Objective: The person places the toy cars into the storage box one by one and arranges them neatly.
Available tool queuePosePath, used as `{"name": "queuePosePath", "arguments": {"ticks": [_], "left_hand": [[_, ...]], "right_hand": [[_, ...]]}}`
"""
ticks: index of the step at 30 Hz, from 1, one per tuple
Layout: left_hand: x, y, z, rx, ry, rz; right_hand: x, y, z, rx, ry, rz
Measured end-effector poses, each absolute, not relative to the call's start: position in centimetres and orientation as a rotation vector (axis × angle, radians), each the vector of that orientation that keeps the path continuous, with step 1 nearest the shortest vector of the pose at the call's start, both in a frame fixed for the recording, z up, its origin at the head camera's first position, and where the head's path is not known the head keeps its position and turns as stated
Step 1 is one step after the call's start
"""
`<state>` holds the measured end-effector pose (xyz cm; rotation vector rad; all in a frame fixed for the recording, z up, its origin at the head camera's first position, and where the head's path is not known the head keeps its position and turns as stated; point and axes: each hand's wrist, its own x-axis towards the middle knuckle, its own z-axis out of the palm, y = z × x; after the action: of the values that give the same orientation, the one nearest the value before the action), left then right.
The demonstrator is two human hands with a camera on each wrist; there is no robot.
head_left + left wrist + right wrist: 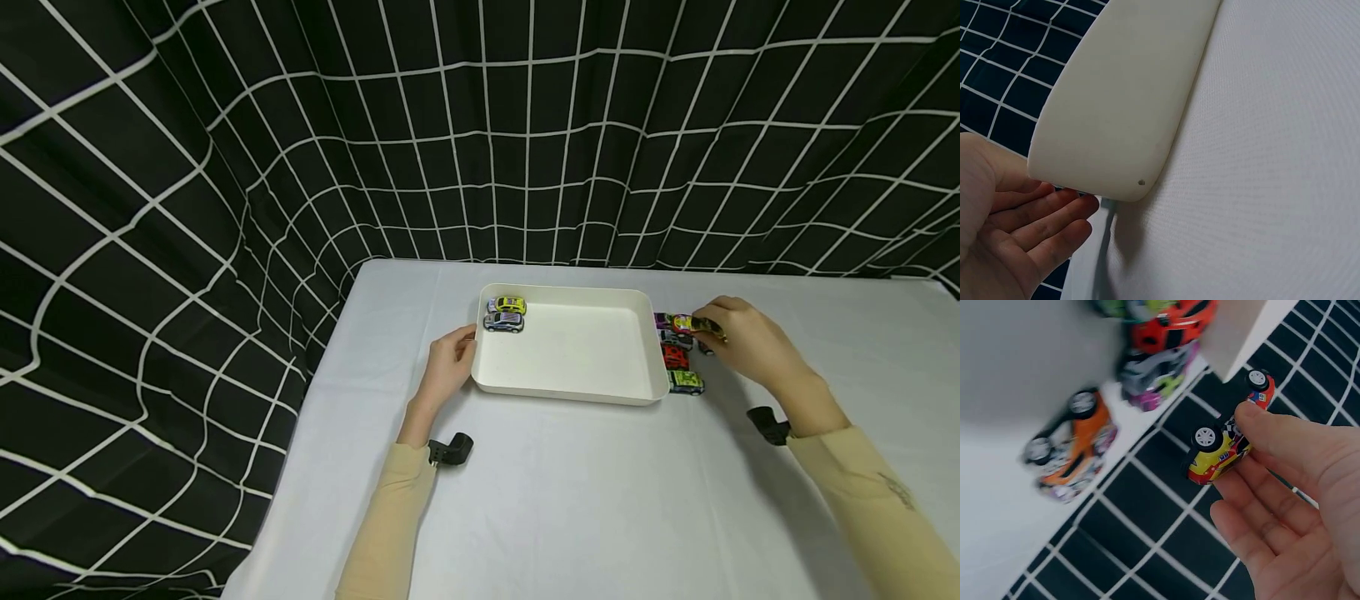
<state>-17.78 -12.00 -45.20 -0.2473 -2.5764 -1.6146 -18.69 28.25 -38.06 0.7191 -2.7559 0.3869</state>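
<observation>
1. Right of the tray point(570, 346): right hand point(738, 337) pinches yellow-red toy car point(1225, 450) between thumb and fingers, off the table point(585, 492).
2. Just beside tray's right wall: grey car point(677, 339), red car point(676, 358), green car point(686, 382). Orange car point(1082, 450) sits apart from those.
3. Tray's left end: left hand point(446, 362) touching it, fingers loosely extended.
4. Tray's far-left corner: yellow car point(512, 306), silver car point(503, 322).
</observation>
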Motion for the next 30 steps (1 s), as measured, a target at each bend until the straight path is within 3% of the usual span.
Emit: {"name": "queuePosePath", "arguments": {"ticks": [30], "left_hand": [[-17.8,-12.1,-45.0,-0.237,-2.593,-1.616]], "right_hand": [[-22.0,17.7,-38.2,1.084,-2.716,0.424]]}}
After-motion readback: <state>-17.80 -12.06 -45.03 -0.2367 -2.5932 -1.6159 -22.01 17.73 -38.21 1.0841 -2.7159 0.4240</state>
